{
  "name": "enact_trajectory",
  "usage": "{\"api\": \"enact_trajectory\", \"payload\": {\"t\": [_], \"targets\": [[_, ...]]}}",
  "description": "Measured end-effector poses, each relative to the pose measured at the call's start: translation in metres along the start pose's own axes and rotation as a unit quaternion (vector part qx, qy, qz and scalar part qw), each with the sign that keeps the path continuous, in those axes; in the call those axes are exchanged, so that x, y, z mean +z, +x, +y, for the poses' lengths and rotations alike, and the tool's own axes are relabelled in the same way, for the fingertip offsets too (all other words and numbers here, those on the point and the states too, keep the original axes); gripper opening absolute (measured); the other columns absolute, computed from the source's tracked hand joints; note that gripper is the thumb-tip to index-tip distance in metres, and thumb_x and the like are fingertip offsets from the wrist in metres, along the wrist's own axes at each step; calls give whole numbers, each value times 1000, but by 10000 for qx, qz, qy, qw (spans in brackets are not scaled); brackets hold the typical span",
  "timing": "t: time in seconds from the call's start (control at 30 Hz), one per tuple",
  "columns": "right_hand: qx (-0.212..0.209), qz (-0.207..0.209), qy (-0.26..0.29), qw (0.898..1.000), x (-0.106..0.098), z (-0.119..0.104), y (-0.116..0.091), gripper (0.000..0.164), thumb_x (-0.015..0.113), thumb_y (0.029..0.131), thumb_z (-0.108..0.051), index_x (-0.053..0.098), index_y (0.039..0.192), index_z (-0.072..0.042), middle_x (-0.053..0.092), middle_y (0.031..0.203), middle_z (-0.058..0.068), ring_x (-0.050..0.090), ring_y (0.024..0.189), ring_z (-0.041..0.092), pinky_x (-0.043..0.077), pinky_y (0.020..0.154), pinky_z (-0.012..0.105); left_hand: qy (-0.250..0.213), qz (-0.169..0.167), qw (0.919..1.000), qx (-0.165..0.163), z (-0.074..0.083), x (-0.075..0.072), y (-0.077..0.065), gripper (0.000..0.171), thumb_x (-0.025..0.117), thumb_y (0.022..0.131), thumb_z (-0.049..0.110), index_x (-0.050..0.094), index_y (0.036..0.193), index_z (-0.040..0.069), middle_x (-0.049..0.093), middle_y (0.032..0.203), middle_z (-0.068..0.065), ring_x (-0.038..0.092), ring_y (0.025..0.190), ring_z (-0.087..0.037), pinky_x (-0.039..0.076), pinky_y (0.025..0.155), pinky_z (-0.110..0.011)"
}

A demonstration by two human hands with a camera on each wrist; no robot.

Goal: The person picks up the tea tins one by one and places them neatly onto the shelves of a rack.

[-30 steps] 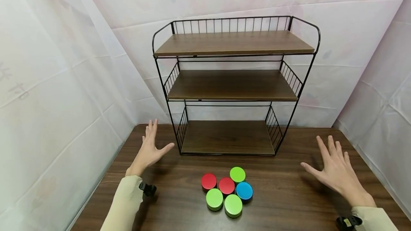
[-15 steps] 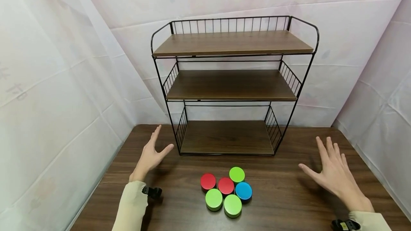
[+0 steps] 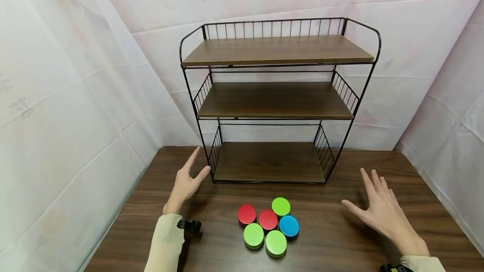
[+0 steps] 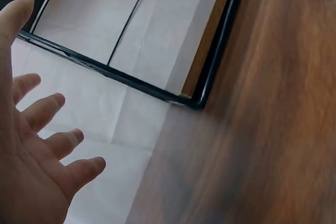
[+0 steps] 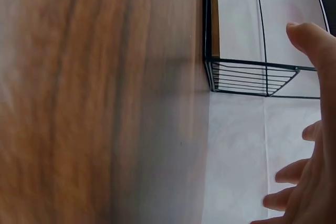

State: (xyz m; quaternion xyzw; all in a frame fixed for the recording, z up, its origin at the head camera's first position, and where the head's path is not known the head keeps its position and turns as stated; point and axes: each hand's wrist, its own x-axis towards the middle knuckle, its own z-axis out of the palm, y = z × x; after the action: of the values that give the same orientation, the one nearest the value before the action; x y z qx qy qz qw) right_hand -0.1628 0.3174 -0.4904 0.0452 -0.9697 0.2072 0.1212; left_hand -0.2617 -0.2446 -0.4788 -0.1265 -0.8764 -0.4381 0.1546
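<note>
Several round, flat-topped discs stand in a cluster on the wooden table [image 3: 325, 238]: a red one [image 3: 247, 214] at the left, a second red disc [image 3: 268, 220], a blue disc [image 3: 289, 226], and green ones such as the front green disc [image 3: 276, 243]. My left hand [image 3: 185, 186] is held with fingers spread, left of the discs and near the rack's lower left corner. On the other side, my right hand [image 3: 385, 213] hovers over the table with its fingers apart. Both wrist views show each palm holding nothing, the left fingers [image 4: 63, 142] slightly bent.
A three-tier rack with a black wire frame [image 3: 264, 118] and brown wooden shelves [image 3: 276, 100] stands at the back of the table. White cloth [image 3: 75, 95] hangs behind it and along both sides.
Both hands have moved inward, the left one to the right and the right one to the left and slightly nearer. The discs and rack stay in place.
</note>
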Motion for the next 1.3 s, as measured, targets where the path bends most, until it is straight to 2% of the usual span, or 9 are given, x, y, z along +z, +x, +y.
{"api": "enact_trajectory", "payload": {"t": [0.2, 0.27, 0.4, 0.5, 0.6, 0.77, 1.03, 1.17, 1.3], "targets": [[42, -387, -25, 9992, -1, -7, -4, 115, 71, 88, -64, 0, 168, -21, 23, 163, 36, 28, 142, 64, 28, 100, 85, -192, 169, 9996, 117, 6, 8, 4, 67, 65, 102, 35, 34, 160, 41, 38, 165, -7, 43, 145, -44, 39, 113, -65], [7, -432, 18, 9991, 0, -9, -5, 115, 72, 88, -64, 2, 168, -22, 25, 163, 35, 29, 142, 62, 29, 100, 84, -237, 257, 9993, 139, 7, 12, 6, 66, 66, 101, 34, 36, 160, 37, 40, 164, -9, 46, 142, -46, 41, 111, -65], [-205, -465, 115, 9986, 2, -15, -7, 110, 74, 87, -63, 11, 168, -21, 33, 160, 33, 33, 142, 60, 32, 99, 83, -367, 396, 9985, 126, 9, 18, 6, 66, 67, 101, 31, 38, 161, 27, 41, 163, -10, 45, 144, -42, 39, 114, -62], [-291, -672, 276, 9969, 2, -21, -7, 104, 73, 89, -61, 16, 167, -23, 37, 159, 31, 34, 142, 60, 35, 96, 83, -541, 508, 9972, 100, 11, 23, 6, 65, 66, 101, 27, 39, 160, 20, 40, 164, -9, 44, 145, -41, 39, 115, -60], [-310, -891, 452, 9945, 2, -28, -6, 100, 72, 91, -60, 16, 167, -26, 37, 160, 30, 35, 142, 60, 39, 93, 82, -741, 569, 9954, 202, 14, 28, 7, 65, 66, 102, 23, 39, 160, 19, 40, 164, -8, 46, 144, -41, 42, 113, -59], [-568, -876, 571, 9929, 3, -38, -4, 98, 73, 92, -56, 19, 167, -23, 40, 158, 29, 43, 138, 57, 43, 95, 76, -952, 504, 9935, 363, 20, 32, 8, 66, 65, 103, 23, 36, 162, 22, 36, 166, -8, 38, 150, -36, 40, 115, -60], [-724, -814, 641, 9920, 5, -47, 3, 97, 72, 92, -58, 22, 166, -19, 41, 158, 27, 48, 135, 55, 46, 97, 73, -1131, 483, 9921, 248, 16, 35, 10, 68, 64, 103, 15, 32, 162, 23, 36, 166, -7, 36, 152, -33, 39, 116, -54], [-775, -775, 633, 9920, 2, -51, 9, 97, 73, 92, -57, 24, 165, -18, 42, 157, 27, 49, 135, 54, 47, 96, 72, -1146, 443, 9922, 231, 14, 40, 14, 68, 63, 104, 18, 30, 162, 29, 39, 164, -2, 37, 152, -31, 40, 116, -51], [-816, -757, 698, 9913, 2, -56, 13, 95, 72, 92, -57, 23, 165, -22, 42, 158, 25, 48, 137, 51, 46, 98, 71, -1160, 554, 9916, 172, 12, 44, 16, 67, 63, 104, 23, 31, 161, 35, 43, 162, -1, 41, 149, -31, 41, 115, -52]]}}
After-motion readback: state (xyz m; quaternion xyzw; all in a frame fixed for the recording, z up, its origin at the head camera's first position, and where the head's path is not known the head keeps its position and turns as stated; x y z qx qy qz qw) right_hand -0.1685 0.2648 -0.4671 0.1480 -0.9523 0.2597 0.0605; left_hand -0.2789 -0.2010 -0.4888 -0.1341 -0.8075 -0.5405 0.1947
